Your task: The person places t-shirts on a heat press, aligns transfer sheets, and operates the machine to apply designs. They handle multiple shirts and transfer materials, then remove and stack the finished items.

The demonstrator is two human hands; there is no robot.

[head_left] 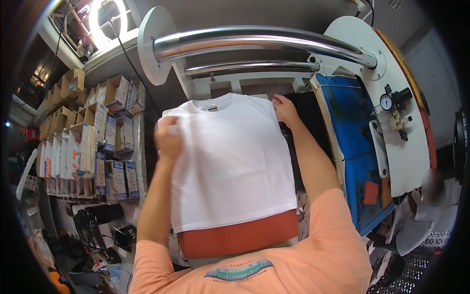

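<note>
A white T-shirt (230,161) lies spread over a flat platen with an orange-red pad (240,237), which shows below the shirt's hem. The collar faces away from me, with a small dark label inside it. At the shirt's far right edge, by the sleeve, my right hand (286,110) is closed, its fingertips pinching the fabric. My left hand (168,137) is at the left edge of the shirt below the shoulder. Motion smears its fingers, so their grip cannot be made out.
Behind the platen runs a thick chrome bar (264,44) between white side plates. To the right stand a blue padded platen (350,142) and a pressure gauge (386,102). Open cardboard boxes (83,147) are stacked at left, above a black device (98,215).
</note>
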